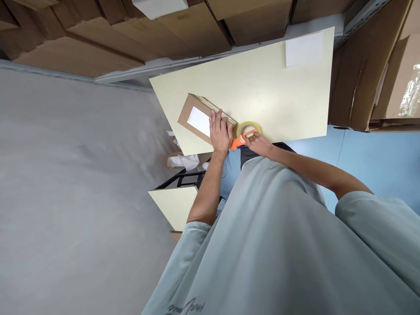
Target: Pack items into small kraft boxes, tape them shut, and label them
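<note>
A brown cardboard box [187, 113] with a white label [198, 121] lies at an angle on the cream tabletop [272, 96]. My left hand [220, 132] rests flat on the box's near right end, fingers stretched out. Just right of the box, my right hand [258, 143] is closed around an orange tape dispenser [236, 142] that carries a roll of yellowish tape [240, 127]. The dispenser's front end sits close to the box, partly behind my left hand; whether they touch I cannot tell.
A white sheet [304, 49] lies at the table's far right corner. Cardboard boxes [183, 33] line the shelf behind, and more boxes [357, 87] stand at the right. A grey wall [82, 183] bounds the left; a smaller cream surface [175, 205] lies lower left.
</note>
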`<state>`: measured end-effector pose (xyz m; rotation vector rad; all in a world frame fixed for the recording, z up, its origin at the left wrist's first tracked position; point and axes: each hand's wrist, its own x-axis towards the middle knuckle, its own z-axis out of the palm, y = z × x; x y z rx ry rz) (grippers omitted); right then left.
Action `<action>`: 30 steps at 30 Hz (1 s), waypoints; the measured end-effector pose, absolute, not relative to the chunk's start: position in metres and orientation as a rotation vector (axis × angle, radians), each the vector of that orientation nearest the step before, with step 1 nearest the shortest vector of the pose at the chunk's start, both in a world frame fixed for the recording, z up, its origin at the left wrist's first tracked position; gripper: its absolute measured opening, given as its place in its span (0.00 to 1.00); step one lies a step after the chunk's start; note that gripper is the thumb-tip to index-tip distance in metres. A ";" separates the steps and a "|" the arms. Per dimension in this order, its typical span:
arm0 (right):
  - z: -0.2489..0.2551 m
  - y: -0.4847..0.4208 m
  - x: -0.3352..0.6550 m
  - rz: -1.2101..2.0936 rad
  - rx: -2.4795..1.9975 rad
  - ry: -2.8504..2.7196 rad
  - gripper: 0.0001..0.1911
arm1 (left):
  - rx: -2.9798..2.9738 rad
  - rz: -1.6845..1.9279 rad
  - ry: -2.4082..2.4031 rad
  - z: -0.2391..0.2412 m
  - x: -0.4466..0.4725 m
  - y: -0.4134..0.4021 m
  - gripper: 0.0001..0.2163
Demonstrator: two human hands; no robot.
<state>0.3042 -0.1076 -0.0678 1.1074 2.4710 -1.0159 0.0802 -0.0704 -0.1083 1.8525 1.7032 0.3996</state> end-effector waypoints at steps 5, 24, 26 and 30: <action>-0.072 -0.116 0.395 -1.076 1.226 2.348 0.32 | 1.860 0.402 1.693 -0.106 0.086 -0.071 0.27; -0.024 0.013 0.316 -0.717 1.351 2.221 0.25 | 1.740 0.495 1.594 -0.119 0.095 -0.067 0.16; -0.014 0.008 0.297 -0.724 1.387 2.171 0.24 | 1.723 0.520 1.591 -0.117 0.098 -0.064 0.15; -0.001 0.015 0.273 -0.673 1.461 2.103 0.22 | 1.655 0.600 1.570 -0.107 0.103 -0.060 0.14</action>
